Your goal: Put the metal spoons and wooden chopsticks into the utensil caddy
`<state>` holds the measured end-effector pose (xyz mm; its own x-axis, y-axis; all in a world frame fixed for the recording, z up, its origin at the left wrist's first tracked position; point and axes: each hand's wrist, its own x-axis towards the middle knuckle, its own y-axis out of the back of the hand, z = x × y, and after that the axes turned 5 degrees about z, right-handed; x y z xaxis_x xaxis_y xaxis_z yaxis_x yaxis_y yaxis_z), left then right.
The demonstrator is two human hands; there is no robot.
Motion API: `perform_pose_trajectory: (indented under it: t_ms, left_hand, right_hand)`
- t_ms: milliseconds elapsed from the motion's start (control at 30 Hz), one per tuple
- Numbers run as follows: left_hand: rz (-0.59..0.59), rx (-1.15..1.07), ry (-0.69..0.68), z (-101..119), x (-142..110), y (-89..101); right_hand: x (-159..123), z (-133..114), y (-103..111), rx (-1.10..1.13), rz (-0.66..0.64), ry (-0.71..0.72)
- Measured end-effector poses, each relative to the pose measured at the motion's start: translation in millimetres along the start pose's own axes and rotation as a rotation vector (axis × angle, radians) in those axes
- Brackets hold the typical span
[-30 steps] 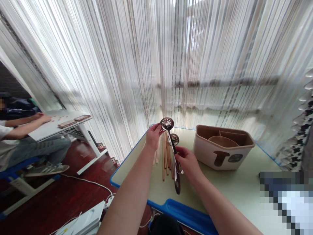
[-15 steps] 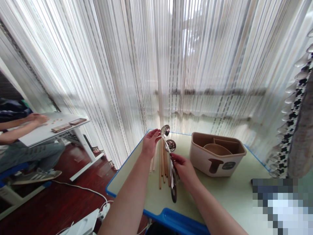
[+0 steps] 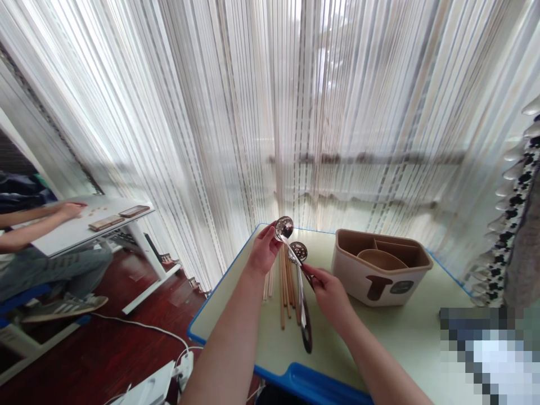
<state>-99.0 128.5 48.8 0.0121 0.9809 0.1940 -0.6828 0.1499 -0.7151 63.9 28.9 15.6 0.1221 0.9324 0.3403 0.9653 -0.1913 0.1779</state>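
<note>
A shiny metal ladle (image 3: 284,226) is held at a slant above the table, its bowl towards the far side. My left hand (image 3: 265,250) has its fingers closed at the edge of the bowl. Lower down, my right hand (image 3: 331,289) grips the ladle's handle, hiding part of it. Beneath lies a metal skimmer with a perforated head (image 3: 299,251), its dark-ended handle pointing towards me. Several wooden chopsticks (image 3: 283,304) lie beside it, partly covered by my left hand and the utensils.
A white and brown divided utensil holder (image 3: 379,281) stands right of my right hand. The pale table has a blue rim (image 3: 270,374). At left, another person's hands (image 3: 70,211) rest over a white desk (image 3: 63,233). A white cable crosses the floor; sheer curtains hang behind.
The ladle's bowl has turned and now shows more of its round face. My left hand has closed further round its edge. The view has shifted slightly, so the table appears farther right.
</note>
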Motion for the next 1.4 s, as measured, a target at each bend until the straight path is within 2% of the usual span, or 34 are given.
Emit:
perform_pose_trajectory:
  t_ms: [233,367,667,833,1000,1200,1400]
  left_hand:
    - [-0.022,0.013,-0.036,3,-2,-4.5]
    - [0.003,0.049,-0.047,4,-4,-7.2]
    - [0.013,0.105,-0.023,8,-9,-10.3]
    - [0.05,0.13,-0.085,9,-12,-13.1]
    - [0.04,0.177,-0.16,17,-19,-36.8]
    - [-0.09,0.377,-0.27,50,-35,-80.8]
    - [-0.202,0.458,-0.182,80,-51,-114.4]
  right_hand:
    - [-5,-16,-2,0.129,-0.002,-0.145]
    - [-5,-20,-4,0.159,-0.01,-0.227]
    - [-2,-10,1,0.131,-0.009,-0.156]
    - [-2,-7,0,0.125,-0.003,-0.087]
    - [0,-9,3,0.087,0.039,-0.003]
    - [1,-22,14,0.12,0.023,0.096]
    - [-2,-50,37,0.205,-0.03,0.096]
